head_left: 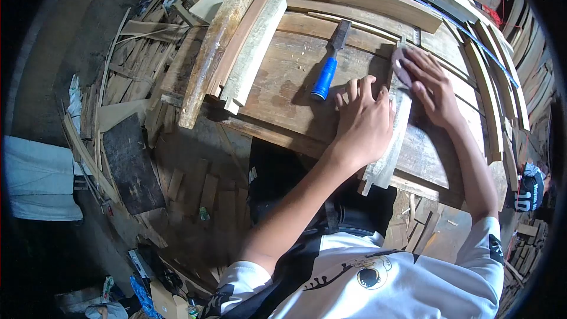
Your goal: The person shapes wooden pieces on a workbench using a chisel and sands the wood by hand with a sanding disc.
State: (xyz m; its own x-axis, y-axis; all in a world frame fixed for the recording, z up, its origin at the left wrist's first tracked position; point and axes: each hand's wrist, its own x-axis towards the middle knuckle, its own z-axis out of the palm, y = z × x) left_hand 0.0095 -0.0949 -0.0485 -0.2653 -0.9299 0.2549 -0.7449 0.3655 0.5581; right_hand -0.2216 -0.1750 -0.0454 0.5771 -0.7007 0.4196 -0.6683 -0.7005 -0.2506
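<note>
A pale wooden piece (pixel 387 159) with notched ends lies on the wooden workbench (pixel 277 91). My left hand (pixel 366 118) rests on it with bent fingers, gripping its left side. Near its far end, my right hand (pixel 428 85) presses a flat, greyish-pink pad (pixel 401 66) against the wood, fingers together over the pad. Left of my hands lies a chisel with a blue handle (pixel 324 78), its metal blade pointing away from me. What lies under my left palm is hidden.
A rough log piece (pixel 218 47) and a second pale notched piece (pixel 257 50) lie on the bench's left side. Long boards (pixel 372 1) line the far edge, more strips the right. Scrap wood (pixel 209 192) covers the floor. At the right edge is another person (pixel 531 189).
</note>
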